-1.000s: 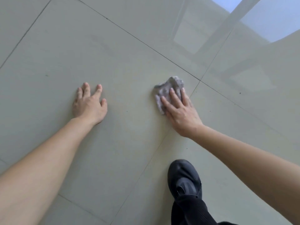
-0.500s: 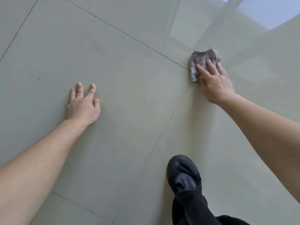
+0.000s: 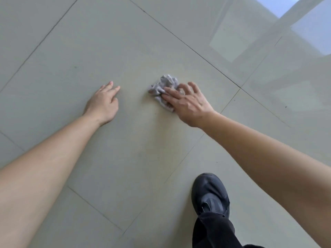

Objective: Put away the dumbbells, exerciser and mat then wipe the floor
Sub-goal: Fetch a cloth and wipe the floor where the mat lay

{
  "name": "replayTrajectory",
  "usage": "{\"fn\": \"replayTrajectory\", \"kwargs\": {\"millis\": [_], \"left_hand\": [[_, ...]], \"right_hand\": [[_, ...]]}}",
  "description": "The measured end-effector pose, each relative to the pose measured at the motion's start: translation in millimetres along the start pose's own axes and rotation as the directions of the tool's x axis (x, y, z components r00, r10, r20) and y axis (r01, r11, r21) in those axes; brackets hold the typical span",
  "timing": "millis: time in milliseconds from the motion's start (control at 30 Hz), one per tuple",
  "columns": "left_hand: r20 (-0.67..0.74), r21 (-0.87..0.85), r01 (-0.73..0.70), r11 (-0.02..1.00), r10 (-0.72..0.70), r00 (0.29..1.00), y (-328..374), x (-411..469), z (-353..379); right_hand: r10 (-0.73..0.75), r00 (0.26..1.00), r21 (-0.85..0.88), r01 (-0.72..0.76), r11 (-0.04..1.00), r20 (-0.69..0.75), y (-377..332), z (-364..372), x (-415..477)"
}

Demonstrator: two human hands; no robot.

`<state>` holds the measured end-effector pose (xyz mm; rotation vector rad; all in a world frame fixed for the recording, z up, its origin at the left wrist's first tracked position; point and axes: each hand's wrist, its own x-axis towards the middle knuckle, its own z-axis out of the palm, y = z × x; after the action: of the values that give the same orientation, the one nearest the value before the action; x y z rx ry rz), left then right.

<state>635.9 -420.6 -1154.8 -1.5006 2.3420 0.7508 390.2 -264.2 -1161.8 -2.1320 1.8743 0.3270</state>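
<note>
Currently, the crumpled grey cloth is lying bunched on the glossy floor tile, with no clear long axis. It is sitting ahead and to the left of the right hand, which is pressing it down. Two fingers are lying nearly straight on top, while the others are arching spread above it, not closing round the fabric. The left hand is resting on the tile well apart to the left, fingers loosely extended and holding nothing. Only the right hand is touching the cloth, so it is probably driving the wiping stroke. A black shoe is standing nearer the person.
</note>
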Motion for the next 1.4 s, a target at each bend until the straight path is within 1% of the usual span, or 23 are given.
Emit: {"fn": "replayTrajectory", "kwargs": {"millis": [33, 100, 133, 167, 200, 233, 300, 333, 367, 400, 433, 467, 500, 567, 667, 767, 833, 1000, 1067, 1133, 1200, 1267, 1400], "left_hand": [[-0.064, -0.022, 0.014, 1.000, -0.016, 0.998, -5.2, -11.1, 6.0], [-0.155, -0.061, 0.063, 0.996, -0.072, 0.985, -15.2, -37.5, 18.8], [-0.182, -0.076, 0.095, 0.993, -0.108, 0.977, -21.3, -52.7, 26.0], [-0.209, -0.078, 0.127, 0.989, -0.141, 0.968, -27.6, -69.0, 33.3], [-0.234, -0.071, 0.155, 0.985, -0.167, 0.958, -33.0, -85.1, 41.6], [-0.250, -0.063, 0.180, 0.982, -0.190, 0.949, -36.5, -99.9, 50.3], [-0.245, -0.058, 0.246, 0.967, -0.253, 0.936, -38.0, -126.1, 67.9], [-0.235, -0.063, 0.279, 0.958, -0.286, 0.929, -36.5, -136.9, 76.3], [-0.227, -0.066, 0.306, 0.950, -0.312, 0.922, -34.0, -145.5, 83.7], [-0.222, -0.070, 0.330, 0.941, -0.337, 0.915, -30.9, -152.7, 91.1], [-0.218, -0.078, 0.352, 0.933, -0.360, 0.907, -27.9, -158.5, 97.4], [-0.215, -0.086, 0.364, 0.928, -0.374, 0.902, -25.6, -162.9, 103.0], [-0.217, -0.089, 0.365, 0.927, -0.376, 0.901, -23.7, -166.5, 107.5], [-0.231, -0.084, 0.340, 0.936, -0.351, 0.907, -21.1, -168.6, 113.0], [-0.239, -0.074, 0.293, 0.953, -0.302, 0.923, -20.3, -163.0, 113.5], [-0.264, -0.045, 0.261, 0.964, -0.263, 0.928, -23.9, -151.6, 107.8], [-0.282, -0.031, 0.256, 0.966, -0.254, 0.925, -28.0, -142.7, 101.3], [-0.274, 0.049, 0.183, 0.982, -0.164, 0.948, -45.2, -130.0, 91.3], [-0.215, 0.099, 0.150, 0.984, -0.126, 0.969, -49.5, -133.6, 87.6], [-0.094, 0.137, 0.154, 0.979, -0.142, 0.985, -49.2, -144.8, 77.4], [0.020, 0.185, 0.175, 0.967, -0.182, 0.983, -42.8, -167.3, 58.0], [0.064, 0.195, 0.164, 0.967, -0.179, 0.982, -31.8, -203.5, 27.4], [0.090, 0.226, 0.114, 0.967, -0.138, 0.986, -11.2, -286.6, -68.5]], "right_hand": [[0.063, 0.998, 0.007, -0.063, 0.998, 0.007, 2.9, -5.3, 3.6], [0.076, 0.997, 0.034, -0.076, 0.996, -0.003, -17.7, -4.9, -2.7], [0.008, 1.000, 0.042, -0.008, 0.999, -0.005, -37.0, 2.1, -16.8], [-0.111, 0.994, 0.033, 0.110, 0.993, 0.003, -60.0, 13.7, -36.6], [-0.252, 0.967, 0.004, 0.252, 0.968, 0.028, -85.6, 27.5, -61.8], [-0.387, 0.914, -0.021, 0.393, 0.919, 0.122, -106.4, 36.8, -87.1], [-0.593, 0.757, -0.030, 0.623, 0.782, 0.275, -121.5, 47.7, -111.6], [-0.658, 0.701, -0.028, 0.690, 0.723, 0.276, -115.3, 49.5, -107.1], [-0.685, 0.686, -0.046, 0.714, 0.699, 0.246, -103.7, 50.0, -94.6], [-0.682, 0.706, -0.066, 0.702, 0.709, 0.193, -89.5, 49.5, -78.9], [-0.643, 0.759, -0.080, 0.651, 0.755, 0.104, -72.9, 48.6, -60.8], [-0.553, 0.832, -0.067, 0.555, 0.829, 0.038, -55.6, 43.4, -43.5], [-0.435, 0.900, -0.041, 0.435, 0.899, 0.014, -40.3, 35.5, -29.2], [-0.209, 0.978, 0.008, 0.209, 0.978, 0.017, -18.3, 23.4, -8.7], [0.063, 0.998, 0.056, -0.063, 0.996, -0.001, 1.9, 10.1, 10.2], [0.330, 0.944, 0.141, -0.324, 0.936, -0.021, 20.8, -0.1, 18.7], [0.416, 0.909, 0.145, -0.411, 0.900, -0.004, 30.7, -3.9, 21.6], [0.499, 0.866, 0.170, -0.491, 0.855, -0.008, 11.9, -6.2, 27.0], [0.504, 0.863, 0.170, -0.500, 0.849, 0.020, -11.2, -8.5, 22.9], [0.403, 0.911, 0.152, -0.411, 0.899, 0.087, -41.0, -16.7, 9.5], [0.250, 0.948, 0.126, -0.278, 0.952, 0.199, -73.6, -34.3, -13.7], [0.126, 0.954, 0.087, -0.154, 0.984, 0.271, -108.4, -64.2, -43.6], [0.005, 0.967, 0.056, -0.020, 0.998, 0.256, -152.7, -173.9, -89.8]]}}
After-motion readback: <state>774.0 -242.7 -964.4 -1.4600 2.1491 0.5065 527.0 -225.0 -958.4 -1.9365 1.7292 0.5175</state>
